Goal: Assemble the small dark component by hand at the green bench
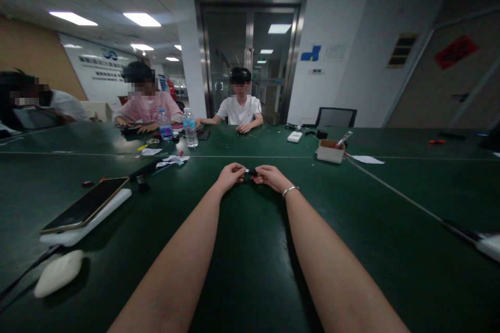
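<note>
Both my arms reach forward over the dark green table. My right hand has its fingers pinched on a small black object with a silvery end. My left hand is closed at the silvery end of that object, thumb and forefinger together; whether it grips the end or a separate small piece is too small to tell. The two hands are close together, with the object between their fingertips. A silver bracelet is on my right wrist.
At the left lie a phone on a white box and a white mouse. Farther back stand two bottles, an open carton and a white device. Several people sit across the table.
</note>
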The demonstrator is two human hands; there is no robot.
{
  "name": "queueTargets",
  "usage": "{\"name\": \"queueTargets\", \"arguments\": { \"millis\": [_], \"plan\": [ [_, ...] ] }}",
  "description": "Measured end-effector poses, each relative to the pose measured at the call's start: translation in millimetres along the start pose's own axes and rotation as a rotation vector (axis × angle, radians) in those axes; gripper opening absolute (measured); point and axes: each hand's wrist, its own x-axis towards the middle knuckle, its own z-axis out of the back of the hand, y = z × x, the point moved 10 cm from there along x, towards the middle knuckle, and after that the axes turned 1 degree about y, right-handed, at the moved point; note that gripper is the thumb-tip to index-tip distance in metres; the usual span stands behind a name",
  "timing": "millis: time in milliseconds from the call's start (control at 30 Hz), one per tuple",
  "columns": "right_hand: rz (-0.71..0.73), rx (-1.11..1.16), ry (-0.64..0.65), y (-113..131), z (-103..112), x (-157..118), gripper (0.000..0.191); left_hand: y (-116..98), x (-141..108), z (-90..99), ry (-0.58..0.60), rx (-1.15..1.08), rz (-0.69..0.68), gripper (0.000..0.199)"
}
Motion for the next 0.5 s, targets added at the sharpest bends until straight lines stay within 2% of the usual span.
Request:
{"name": "queueTargets", "arguments": {
  "millis": [200,500],
  "plan": [
    [0.01,-0.007,0.005,1.1,-0.3,-1.0,0.006,-0.6,-1.5,-0.1,0.001,-0.02,0.006,0.023],
    [0.002,0.008,0.003,-0.6,0.8,0.3,0.004,6.5,3.3,-2.1,0.035,-0.007,0.023,0.019]
  ]
}}
